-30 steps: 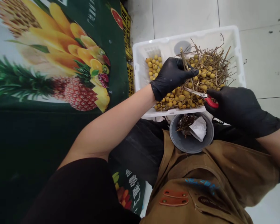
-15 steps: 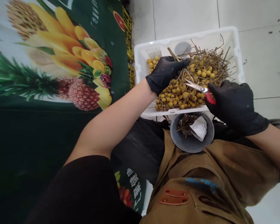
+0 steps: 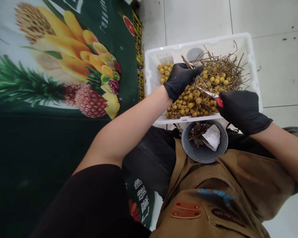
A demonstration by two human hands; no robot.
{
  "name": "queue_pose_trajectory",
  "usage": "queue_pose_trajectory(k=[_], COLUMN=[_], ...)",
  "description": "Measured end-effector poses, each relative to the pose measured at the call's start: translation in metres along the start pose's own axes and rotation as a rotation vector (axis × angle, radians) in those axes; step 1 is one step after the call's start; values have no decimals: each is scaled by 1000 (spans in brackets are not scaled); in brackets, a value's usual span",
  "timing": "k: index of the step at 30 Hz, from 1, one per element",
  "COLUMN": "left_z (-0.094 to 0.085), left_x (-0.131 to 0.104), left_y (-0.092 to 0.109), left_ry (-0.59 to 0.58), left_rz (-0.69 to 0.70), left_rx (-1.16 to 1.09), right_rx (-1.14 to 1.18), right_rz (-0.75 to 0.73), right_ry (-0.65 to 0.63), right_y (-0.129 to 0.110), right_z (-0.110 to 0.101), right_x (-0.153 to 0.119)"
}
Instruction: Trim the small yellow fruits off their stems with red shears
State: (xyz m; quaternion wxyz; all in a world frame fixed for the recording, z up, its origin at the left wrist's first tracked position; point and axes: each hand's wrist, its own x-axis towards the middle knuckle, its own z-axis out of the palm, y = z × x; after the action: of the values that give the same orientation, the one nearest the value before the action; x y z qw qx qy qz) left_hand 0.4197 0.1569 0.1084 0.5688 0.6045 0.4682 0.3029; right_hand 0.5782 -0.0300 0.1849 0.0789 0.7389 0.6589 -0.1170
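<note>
Over a white crate (image 3: 256, 79), my left hand (image 3: 181, 78) in a black glove is closed on a stem (image 3: 186, 61) of a bunch of round yellow-brown fruit (image 3: 188, 102). My right hand (image 3: 242, 110), also gloved in black, grips the red handles of the scissors (image 3: 211, 94). Their blades point left into the stems just below my left hand, and look nearly closed. More fruit with a tangle of thin brown twigs (image 3: 225, 62) fills the crate's right part. A few loose fruits (image 3: 166, 70) lie in its left end.
A grey bucket (image 3: 201, 155) with twigs and white paper (image 3: 212, 137) stands between my legs, against the crate's near side. On the left is a green printed fruit banner (image 3: 89, 109), with yellow crates (image 3: 140, 82) beside it.
My right hand and the scissors have moved a little left. The scissor blades are closer together. My left hand still holds the stem, and the view has shifted slightly.
</note>
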Motion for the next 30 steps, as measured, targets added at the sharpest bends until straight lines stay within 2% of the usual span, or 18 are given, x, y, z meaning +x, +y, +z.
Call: queue_pose_trajectory(k=[3, 8, 15, 22, 25, 28, 30], left_z=[-8, -12, 0, -21, -27, -28, -27], left_x=[8, 12, 7, 23, 27, 27, 27], left_y=[0, 0, -6, -5, -3, -2, -2], left_ry=[53, 25, 14, 104, 134, 146, 141], left_rz=[-5, 18, 6, 7, -6, 21, 33], left_rx=[-19, -56, -84, -137, -144, -150, -138], right_rx=[-80, -120, -34, -73, 66, 376, 568], right_rz=[-26, -38, -18, 24, -11, -29, 14], right_ry=[73, 139, -31, -118, -161, -293, -390], right_y=[8, 9, -9, 10, 19, 23, 24], right_z=[4, 7, 1, 9, 17, 23, 24], right_x=[-8, -14, -1, -10, -9, -3, 1])
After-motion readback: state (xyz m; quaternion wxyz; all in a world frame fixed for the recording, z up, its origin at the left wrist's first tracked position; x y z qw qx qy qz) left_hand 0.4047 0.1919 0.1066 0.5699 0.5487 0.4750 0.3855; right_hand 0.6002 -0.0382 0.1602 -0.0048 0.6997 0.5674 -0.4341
